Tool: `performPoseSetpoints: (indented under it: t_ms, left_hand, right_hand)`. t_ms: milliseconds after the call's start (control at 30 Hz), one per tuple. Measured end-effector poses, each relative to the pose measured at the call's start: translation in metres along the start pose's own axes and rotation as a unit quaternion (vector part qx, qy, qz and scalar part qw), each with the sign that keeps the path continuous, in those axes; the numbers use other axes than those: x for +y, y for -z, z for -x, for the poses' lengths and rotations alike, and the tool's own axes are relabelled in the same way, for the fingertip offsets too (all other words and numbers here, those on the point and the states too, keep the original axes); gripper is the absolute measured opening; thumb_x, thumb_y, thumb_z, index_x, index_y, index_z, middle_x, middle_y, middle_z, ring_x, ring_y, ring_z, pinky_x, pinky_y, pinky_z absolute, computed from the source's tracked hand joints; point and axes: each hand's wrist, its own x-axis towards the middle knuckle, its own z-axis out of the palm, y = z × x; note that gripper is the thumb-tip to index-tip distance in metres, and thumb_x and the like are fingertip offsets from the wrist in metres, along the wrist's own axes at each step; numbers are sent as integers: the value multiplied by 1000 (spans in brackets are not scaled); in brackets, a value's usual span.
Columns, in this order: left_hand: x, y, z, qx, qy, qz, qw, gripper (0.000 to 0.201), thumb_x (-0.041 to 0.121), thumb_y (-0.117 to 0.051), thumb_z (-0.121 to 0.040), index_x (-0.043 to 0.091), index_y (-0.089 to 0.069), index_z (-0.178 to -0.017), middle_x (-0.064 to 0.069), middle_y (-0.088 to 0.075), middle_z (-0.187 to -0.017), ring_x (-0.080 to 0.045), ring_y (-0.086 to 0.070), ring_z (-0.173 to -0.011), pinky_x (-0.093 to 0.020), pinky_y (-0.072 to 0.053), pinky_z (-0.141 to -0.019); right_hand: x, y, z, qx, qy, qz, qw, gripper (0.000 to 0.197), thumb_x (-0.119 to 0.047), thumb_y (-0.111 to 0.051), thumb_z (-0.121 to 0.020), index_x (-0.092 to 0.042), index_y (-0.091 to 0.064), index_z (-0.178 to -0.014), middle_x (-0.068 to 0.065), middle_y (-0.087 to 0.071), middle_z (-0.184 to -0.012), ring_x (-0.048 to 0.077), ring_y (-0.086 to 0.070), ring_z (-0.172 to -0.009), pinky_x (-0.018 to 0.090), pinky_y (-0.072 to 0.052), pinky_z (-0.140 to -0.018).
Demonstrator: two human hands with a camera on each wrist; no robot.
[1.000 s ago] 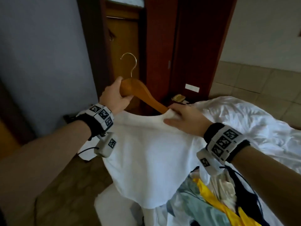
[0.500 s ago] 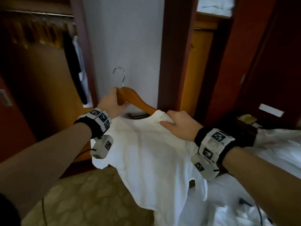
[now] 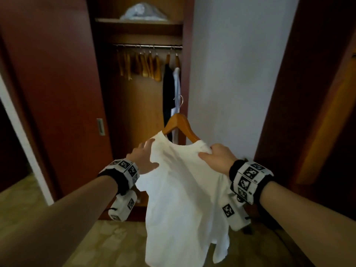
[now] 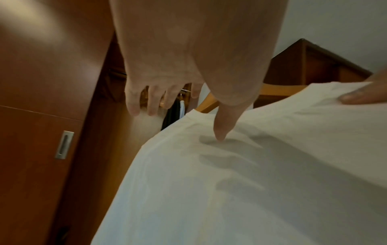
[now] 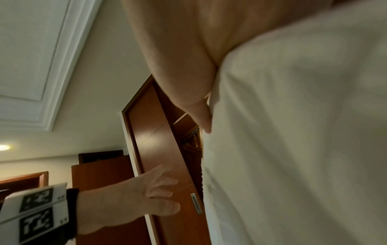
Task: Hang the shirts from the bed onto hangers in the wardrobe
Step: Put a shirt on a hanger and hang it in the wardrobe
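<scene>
White shirt on wooden hanger nears the wardrobe rail.
Right hand pinches the shoulder; left hand, fingers spread, holds nothing. Best take the hook, aim twelve o'clock.

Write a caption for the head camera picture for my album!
Two hands, left hand and right hand, carry a white shirt on a wooden hanger toward the open wardrobe.

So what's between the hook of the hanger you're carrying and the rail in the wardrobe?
In the head view, nothing blocks it: the hook sits below the rail, with hung dark and white shirts behind.
</scene>
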Motion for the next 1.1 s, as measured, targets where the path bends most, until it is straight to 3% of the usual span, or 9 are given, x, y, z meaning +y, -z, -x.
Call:
performPoseSetpoints:
  t_ms: [167,333,433,533,733,867,1100]
  left_hand:
    - [-23,26,-75,13,45,-36,998,90,40,-68,-88,29,-8,-154,-9,-26,-158,-36,-41,-136,-56,-39,-108]
    - [-29,68,-149,29,66,-74,995,86,40,-66,-89,29,-9,-154,-9,-30,-156,-34,-39,-137,-56,-39,-108]
    - [-32,90,-189,55,88,-83,991,83,40,-63,-92,30,-10,-155,-8,-30,-157,-34,-36,-140,-60,-30,-113]
    - [-34,96,-217,40,107,-91,989,80,41,-60,-93,31,-10,-155,-6,-27,-159,-34,-32,-142,-62,-21,-114]
    - [-52,96,-279,34,107,-92,989,79,43,-59,-94,32,-10,-155,-3,-27,-158,-32,-30,-143,-61,-24,-112]
    - [-75,100,-328,30,89,-81,992,79,43,-59,-94,33,-9,-154,-3,-28,-157,-31,-32,-141,-56,-31,-112]
    - [-120,112,-429,15,33,-89,995,81,45,-59,-94,33,-7,-154,-4,-24,-159,-32,-28,-144,-59,-28,-113]
  right_hand:
    - [-44,-11,-104,2,-4,-21,1000,47,-32,-54,-99,-1,-50,-134,17,-56,-132,34,-55,-120,35,-46,-95]
    - [-80,3,-210,-17,-1,-37,999,44,-27,-51,-100,0,-49,-135,18,-56,-132,34,-55,-119,34,-46,-91]
    - [-102,9,-268,-8,9,-58,998,45,-28,-41,-104,3,-45,-138,21,-52,-137,36,-52,-124,36,-44,-98]
    - [-121,5,-314,-7,-10,-65,998,48,-28,-34,-106,4,-42,-140,23,-49,-141,37,-49,-128,40,-42,-106]
    - [-150,-4,-392,-10,-21,-10,1000,44,-16,-25,-108,8,-42,-140,23,-46,-144,36,-46,-132,37,-36,-105]
    - [-163,-13,-442,3,-32,52,998,45,-17,-19,-110,7,-39,-142,23,-41,-148,36,-41,-136,39,-32,-109]
    - [-194,-40,-530,48,-66,80,993,44,-18,-22,-109,6,-41,-140,23,-43,-146,37,-43,-134,40,-35,-110]
